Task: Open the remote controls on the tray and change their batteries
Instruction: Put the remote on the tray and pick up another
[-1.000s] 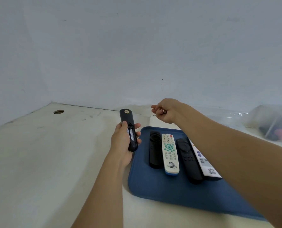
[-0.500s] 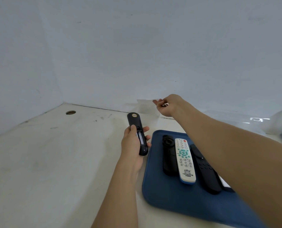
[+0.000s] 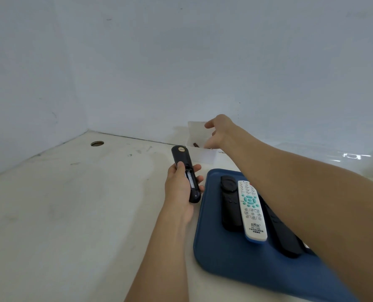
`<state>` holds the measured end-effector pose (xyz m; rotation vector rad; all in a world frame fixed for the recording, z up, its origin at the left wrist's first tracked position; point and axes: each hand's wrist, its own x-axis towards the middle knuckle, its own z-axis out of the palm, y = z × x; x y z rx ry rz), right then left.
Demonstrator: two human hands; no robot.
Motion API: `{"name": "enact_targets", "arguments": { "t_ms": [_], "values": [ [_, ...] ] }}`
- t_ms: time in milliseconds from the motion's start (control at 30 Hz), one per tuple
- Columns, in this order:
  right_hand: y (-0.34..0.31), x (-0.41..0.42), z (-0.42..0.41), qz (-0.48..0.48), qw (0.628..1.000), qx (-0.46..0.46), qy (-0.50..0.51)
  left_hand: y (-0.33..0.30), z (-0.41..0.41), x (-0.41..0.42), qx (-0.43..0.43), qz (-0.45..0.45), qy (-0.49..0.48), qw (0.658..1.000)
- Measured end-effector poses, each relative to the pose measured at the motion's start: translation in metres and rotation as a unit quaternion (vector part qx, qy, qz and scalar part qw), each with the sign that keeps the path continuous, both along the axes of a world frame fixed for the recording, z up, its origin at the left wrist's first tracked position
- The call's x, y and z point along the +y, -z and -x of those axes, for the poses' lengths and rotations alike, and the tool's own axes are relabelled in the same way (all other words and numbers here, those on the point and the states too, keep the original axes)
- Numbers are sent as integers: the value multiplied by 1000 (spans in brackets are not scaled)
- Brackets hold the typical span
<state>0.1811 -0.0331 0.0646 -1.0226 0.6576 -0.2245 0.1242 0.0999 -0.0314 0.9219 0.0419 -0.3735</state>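
Setting: a scuffed off-white desk (image 3: 76, 214) set into a pale blue corner.
Left hand (image 3: 181, 188): wrapped around a slim black remote (image 3: 186, 174), its battery bay uncovered, held beyond the tray's left edge.
Right hand (image 3: 219, 132): fingers spread loosely, nothing gripped, over a clear plastic box (image 3: 199, 141) at the desk's back edge.
Tray (image 3: 235, 262): matte blue, round-cornered; a glossy white remote (image 3: 252, 211) is flanked by black ones.
Advice: the bay is best kept facing upward while a cell is fetched.

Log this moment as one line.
left hand: grips black remote, battery bay open | right hand: over clear box, fingers open | tray: other remotes waiting
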Motion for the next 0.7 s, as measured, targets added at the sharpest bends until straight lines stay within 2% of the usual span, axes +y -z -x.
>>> {"name": "enact_targets", "arguments": {
  "t_ms": [200,300,367,400,467,500,533,700],
  "values": [
    [-10,-8,20,60,997,13,-36,-5,5,-1,-32,4,57,998],
    [-15,-32,53,193,978,15,-79,-11,13,-7,-58,1,101,993],
    [-12,-60,85,355,929,71,-71,-15,19,-13,-73,3,126,989],
    [-9,-79,104,454,882,108,-62,-17,23,-17,-77,4,139,987],
    [-1,-115,141,632,752,177,-63,-20,34,-26,-81,-1,167,983],
    [2,-131,159,684,698,201,-72,-20,40,-31,-82,-4,182,980],
    [7,-142,173,708,668,214,-81,-21,45,-35,-85,-12,193,977],
    [22,-176,211,707,660,225,-113,-20,62,-50,-123,-53,224,965]
  ]
}}
